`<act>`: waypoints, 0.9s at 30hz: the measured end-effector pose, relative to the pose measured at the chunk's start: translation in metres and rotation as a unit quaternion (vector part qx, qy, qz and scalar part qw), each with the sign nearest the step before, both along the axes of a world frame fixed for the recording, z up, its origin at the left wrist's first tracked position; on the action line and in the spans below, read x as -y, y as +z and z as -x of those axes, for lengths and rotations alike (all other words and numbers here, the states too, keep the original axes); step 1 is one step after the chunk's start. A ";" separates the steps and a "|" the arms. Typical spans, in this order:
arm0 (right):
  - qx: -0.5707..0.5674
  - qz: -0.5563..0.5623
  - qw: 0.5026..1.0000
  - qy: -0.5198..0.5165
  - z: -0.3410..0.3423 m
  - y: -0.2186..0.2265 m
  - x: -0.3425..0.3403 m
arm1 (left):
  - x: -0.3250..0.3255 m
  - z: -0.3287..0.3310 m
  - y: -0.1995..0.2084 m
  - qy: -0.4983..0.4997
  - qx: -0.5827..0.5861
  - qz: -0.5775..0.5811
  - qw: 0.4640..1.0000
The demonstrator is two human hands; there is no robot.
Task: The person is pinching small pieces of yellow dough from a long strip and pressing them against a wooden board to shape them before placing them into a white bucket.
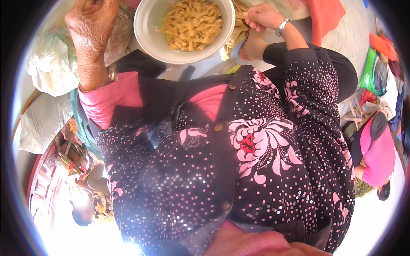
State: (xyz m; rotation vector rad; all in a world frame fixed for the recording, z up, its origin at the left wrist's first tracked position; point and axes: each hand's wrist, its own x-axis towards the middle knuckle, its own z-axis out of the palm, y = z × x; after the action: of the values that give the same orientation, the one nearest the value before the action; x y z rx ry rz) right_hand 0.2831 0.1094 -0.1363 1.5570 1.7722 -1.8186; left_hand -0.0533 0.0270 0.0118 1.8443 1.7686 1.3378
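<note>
Left hand point(93, 23): fingers curled, partly cut off above
Right hand point(265, 17): fingers bent, any grip unclear
White bowl point(145, 30): between both hands' fingers, holding tan stick-shaped pieces point(192, 25)
Pale strips point(238, 33): just beside the right fingers
Silver wristwatch point(282, 27): behind the right fingers
Orange-red cloth point(325, 20): right of the right fingers

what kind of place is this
Probably an informal shared work spot, perhaps at a home or small workshop: a white bowl holds short tan pieces, plastic bags sit on the left, and another person in pink is at far right.
</note>
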 end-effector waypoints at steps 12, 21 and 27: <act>0.186 -0.103 0.938 0.273 -0.008 -0.111 0.047 | -0.007 0.011 -0.022 -0.012 -0.048 0.077 0.996; 0.178 -0.155 0.930 0.281 -0.011 -0.134 0.047 | -0.011 0.000 -0.026 -0.054 -0.072 0.073 0.993; 0.183 -0.162 0.929 0.278 -0.010 -0.143 0.048 | -0.013 -0.001 -0.030 -0.048 -0.080 0.094 0.991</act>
State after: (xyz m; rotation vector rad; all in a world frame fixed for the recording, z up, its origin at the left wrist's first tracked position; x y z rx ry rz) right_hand 0.2934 0.0609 -0.2797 1.1957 2.1013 -0.9466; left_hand -0.0524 0.0398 -0.0181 1.9504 1.7873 0.9760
